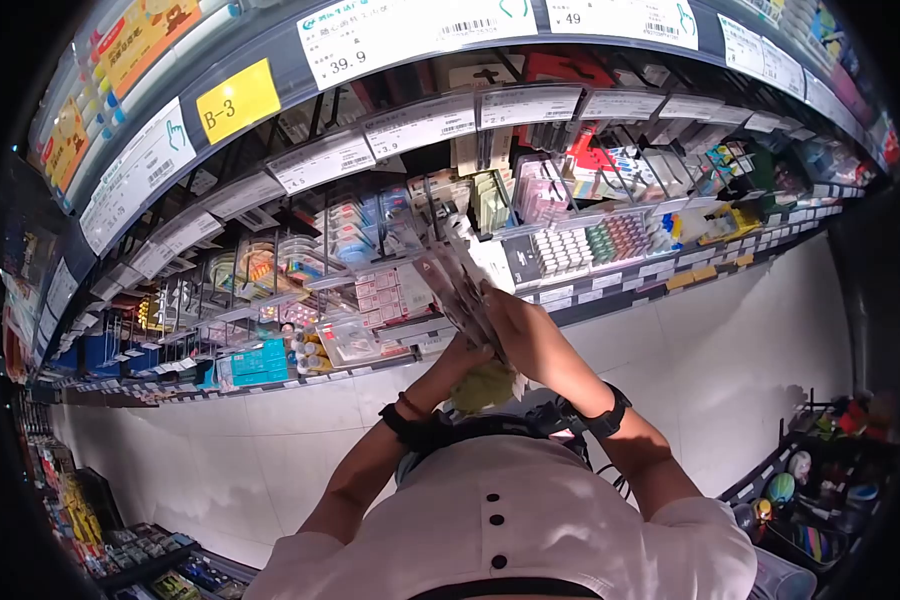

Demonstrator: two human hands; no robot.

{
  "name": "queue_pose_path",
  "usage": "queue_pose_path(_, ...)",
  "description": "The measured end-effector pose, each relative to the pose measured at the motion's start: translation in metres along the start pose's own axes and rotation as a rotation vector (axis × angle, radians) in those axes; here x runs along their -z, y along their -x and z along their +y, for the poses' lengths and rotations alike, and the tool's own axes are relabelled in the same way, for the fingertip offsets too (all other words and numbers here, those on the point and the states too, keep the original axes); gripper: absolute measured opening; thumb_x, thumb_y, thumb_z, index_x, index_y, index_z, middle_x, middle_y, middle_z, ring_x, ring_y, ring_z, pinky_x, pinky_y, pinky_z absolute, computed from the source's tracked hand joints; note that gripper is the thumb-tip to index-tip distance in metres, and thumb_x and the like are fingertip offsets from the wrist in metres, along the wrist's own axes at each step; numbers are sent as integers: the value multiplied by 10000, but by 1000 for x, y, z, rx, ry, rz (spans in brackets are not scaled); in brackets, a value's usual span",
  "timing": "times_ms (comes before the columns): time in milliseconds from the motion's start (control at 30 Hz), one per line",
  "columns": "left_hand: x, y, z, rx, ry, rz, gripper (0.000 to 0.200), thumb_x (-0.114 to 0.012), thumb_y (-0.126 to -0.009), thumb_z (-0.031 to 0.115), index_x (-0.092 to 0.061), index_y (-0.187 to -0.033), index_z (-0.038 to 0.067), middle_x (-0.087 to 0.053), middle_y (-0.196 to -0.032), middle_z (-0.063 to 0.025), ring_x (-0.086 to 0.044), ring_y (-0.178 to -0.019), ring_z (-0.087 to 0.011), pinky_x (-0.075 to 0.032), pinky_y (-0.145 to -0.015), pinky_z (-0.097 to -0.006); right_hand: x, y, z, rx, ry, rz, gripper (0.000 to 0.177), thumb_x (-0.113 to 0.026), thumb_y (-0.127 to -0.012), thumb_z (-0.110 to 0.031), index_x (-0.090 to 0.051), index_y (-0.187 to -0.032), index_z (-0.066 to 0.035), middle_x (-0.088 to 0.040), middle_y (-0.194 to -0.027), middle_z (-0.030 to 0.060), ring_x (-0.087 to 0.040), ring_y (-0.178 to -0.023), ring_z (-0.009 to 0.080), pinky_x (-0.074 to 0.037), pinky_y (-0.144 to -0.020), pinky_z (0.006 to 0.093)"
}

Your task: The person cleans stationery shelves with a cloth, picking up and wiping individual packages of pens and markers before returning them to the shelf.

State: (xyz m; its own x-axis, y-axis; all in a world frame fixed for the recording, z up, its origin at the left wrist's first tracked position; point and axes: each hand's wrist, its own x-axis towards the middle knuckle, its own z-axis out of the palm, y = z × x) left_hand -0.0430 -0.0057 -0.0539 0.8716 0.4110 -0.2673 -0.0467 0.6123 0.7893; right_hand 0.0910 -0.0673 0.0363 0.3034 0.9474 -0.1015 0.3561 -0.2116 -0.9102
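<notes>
Left hand (458,362) and right hand (518,322) both clasp a fanned stack of packets (455,282) — any slack grip could spill them floorward.

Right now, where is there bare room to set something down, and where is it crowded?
Bare: white floor between the shelf rack and the wire baskets. Crowded: the rack's pegs, around the packet stack in the left hand and right hand.

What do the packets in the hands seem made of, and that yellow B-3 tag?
The packets, gripped by the left hand and right hand, look like thin glossy plastic wrap, since their faces catch the light. The yellow tag looks like matte paper or card, flat with black print, perhaps behind a clear strip.
</notes>
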Motion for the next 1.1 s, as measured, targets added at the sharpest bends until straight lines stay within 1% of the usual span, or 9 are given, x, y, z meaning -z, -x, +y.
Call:
queue_pose_path(133,-4,-14,-1,257,97,35,423,-584,-816,253,-467,-1138,4,-574,-949,-48,-571,-848,-112,-462,-741,-248,10,6,55,-79,-50,65,214,-573,-836,-81,-595,-1031,4,-630,-954,154,-605,-860,164,-466,-705,266)
queue_pose_path(233,35,-40,-49,450,259,-28,337,-550,-837,237,-514,-1091,18,-596,-863,-38,-587,-770,-102,-470,-696,-231,5,9,130,-147,-92,108,479,-629,-808,-231,-460,-1205,-21,-553,-1094,113,-588,-929,201,-484,-768,316)
queue_pose_path(333,19,-53,-52,430,322,-200,338,-519,-852,239,-520,-1103,13,-609,-878,-42,-591,-760,-102,-468,-694,-215,18,16,141,-690,-871,-267,594,-605,-824,-295,-336,-1280,-23,-531,-1122,97,-568,-973,187,-486,-794,327)
queue_pose_path(433,6,-73,-48,308,0,-252,355,-503,-866,252,-513,-1121,5,-606,-936,-50,-582,-778,-91,-465,-716,-216,16,23,170,-604,-1147,-277,578,-571,-844,-321,-327,-1277,-27,-539,-1112,86,-568,-973,180,-485,-793,326)
queue_pose_path(467,37,-87,-66,579,-22,-411,441,-479,-878,269,-442,-1215,-13,-554,-1121,-92,-546,-982,-122,-429,-857,-247,15,23,177,-597,-1153,-257,539,-568,-847,-295,-357,-1255,-13,-546,-1105,87,-572,-966,181,-486,-788,329)
queue_pose_path(567,38,-101,-69,614,-41,-431,447,-484,-884,295,-455,-1203,-16,-555,-1117,-82,-544,-978,-112,-430,-848,-243,13,18,197,-574,-1164,-203,527,-581,-838,-287,-382,-1241,-11,-553,-1099,90,-573,-965,187,-490,-782,331)
queue_pose_path(833,89,-157,-61,236,-1268,-394,583,-543,-790,422,-466,-1198,14,-580,-1057,-179,-555,-994,-259,-424,-855,-336,14,-29,228,-586,-997,-30,418,-667,-773,-180,-504,-1107,11,-600,-987,100,-593,-905,184,-502,-737,314)
queue_pose_path(933,102,-177,-52,381,-1661,-138,606,-558,-753,374,-411,-1247,53,-574,-1002,-213,-570,-907,-339,-466,-770,-388,8,-60,253,-506,-774,91,403,-673,-763,-150,-523,-1099,13,-609,-972,95,-593,-865,176,-486,-735,299)
queue_pose_path(1100,99,-180,-65,126,-1851,-1,647,-552,-716,260,-299,-1286,87,-567,-944,-242,-588,-853,-349,-493,-683,-447,-19,-105,312,-393,-444,216,406,-675,-737,-77,-522,-1098,30,-619,-948,95,-591,-826,165,-472,-708,286)
